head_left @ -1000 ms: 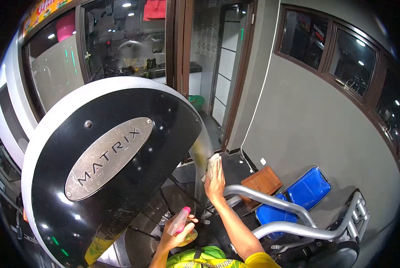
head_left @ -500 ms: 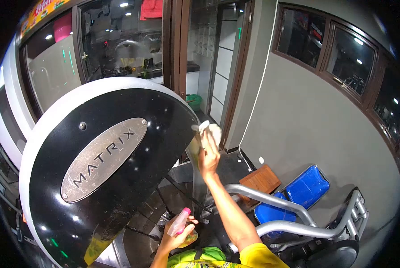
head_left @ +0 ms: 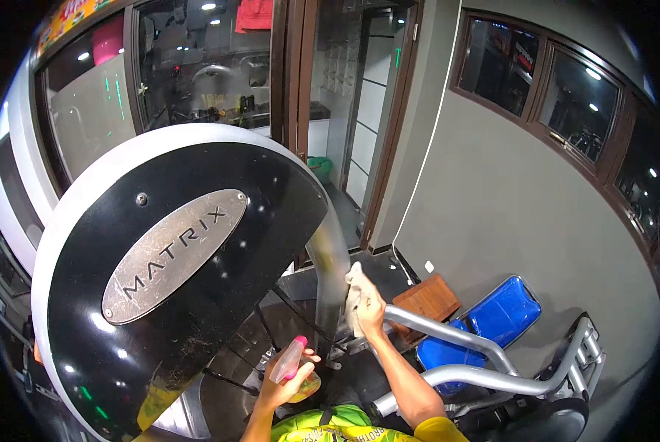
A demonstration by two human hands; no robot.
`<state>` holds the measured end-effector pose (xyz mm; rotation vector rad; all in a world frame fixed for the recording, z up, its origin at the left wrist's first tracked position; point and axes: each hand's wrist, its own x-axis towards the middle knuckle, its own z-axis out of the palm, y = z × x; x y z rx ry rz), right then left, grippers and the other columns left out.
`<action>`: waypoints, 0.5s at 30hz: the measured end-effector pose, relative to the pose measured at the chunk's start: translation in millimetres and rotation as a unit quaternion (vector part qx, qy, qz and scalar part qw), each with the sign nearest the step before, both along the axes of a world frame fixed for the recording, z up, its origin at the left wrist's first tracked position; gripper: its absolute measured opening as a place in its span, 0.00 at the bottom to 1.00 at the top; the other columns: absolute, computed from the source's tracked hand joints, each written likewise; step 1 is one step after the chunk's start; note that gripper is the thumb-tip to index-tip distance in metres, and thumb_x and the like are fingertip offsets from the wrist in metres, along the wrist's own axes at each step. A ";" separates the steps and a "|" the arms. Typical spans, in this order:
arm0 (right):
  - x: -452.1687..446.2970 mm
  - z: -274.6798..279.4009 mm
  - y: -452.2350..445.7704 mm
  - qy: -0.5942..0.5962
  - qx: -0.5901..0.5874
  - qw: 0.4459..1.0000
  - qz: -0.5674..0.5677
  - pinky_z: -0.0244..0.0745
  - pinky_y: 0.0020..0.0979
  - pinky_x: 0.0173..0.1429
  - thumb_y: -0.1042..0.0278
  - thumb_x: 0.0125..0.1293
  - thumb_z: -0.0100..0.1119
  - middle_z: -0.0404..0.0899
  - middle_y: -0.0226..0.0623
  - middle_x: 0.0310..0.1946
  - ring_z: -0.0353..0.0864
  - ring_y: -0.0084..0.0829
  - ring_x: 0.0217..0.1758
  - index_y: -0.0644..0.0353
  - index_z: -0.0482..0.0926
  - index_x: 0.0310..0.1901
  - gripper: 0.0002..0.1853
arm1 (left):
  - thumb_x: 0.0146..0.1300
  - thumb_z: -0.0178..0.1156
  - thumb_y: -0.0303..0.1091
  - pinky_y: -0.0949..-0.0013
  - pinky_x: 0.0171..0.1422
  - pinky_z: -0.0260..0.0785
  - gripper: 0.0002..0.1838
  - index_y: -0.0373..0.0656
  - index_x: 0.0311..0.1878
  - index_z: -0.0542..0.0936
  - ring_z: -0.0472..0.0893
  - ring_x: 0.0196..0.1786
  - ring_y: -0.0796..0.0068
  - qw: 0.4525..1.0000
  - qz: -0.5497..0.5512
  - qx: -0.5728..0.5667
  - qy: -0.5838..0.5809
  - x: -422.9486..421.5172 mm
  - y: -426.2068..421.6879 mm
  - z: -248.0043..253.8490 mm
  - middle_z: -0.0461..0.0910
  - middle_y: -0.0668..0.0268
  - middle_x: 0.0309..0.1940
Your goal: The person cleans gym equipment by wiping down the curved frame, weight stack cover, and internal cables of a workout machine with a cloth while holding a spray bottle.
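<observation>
My left hand (head_left: 277,386) is wrapped round a spray bottle (head_left: 289,359) with a clear and pink head and yellowish liquid low in it, held close to my body. In my right hand (head_left: 372,309) is a bunched whitish cloth (head_left: 353,295). The cloth lies against or just beside the silver upright (head_left: 332,287) of a gym machine; I cannot tell whether they touch. The machine's big black rounded cover (head_left: 264,214) fills the left side, edged in silver and bearing an oval metal MATRIX plate (head_left: 175,254).
Grey tubular bars (head_left: 485,374) run close under my right forearm. A blue padded chair (head_left: 503,309) and a brown wooden board (head_left: 427,303) stand by the grey wall (head_left: 521,199). Brown-framed glass doors (head_left: 293,88) are behind the machine, with a green bucket (head_left: 320,168) beyond.
My right hand has moved down with the cloth, from the top right edge of the cover to lower along the silver upright. My left hand with the spray bottle has barely shifted.
</observation>
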<state>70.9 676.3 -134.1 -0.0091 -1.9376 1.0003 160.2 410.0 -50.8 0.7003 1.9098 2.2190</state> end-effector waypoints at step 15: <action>-53.9 58.5 -68.3 -0.049 0.165 0.985 0.015 0.59 0.54 0.73 0.85 0.47 0.56 0.64 0.39 0.69 0.62 0.48 0.70 0.47 0.79 0.57 0.32 | 0.62 0.60 0.20 0.73 0.36 0.75 0.15 0.33 0.53 0.75 0.82 0.34 0.78 1.000 0.001 -0.010 0.001 -2.1 -1.4 -7.2 0.85 0.59 0.40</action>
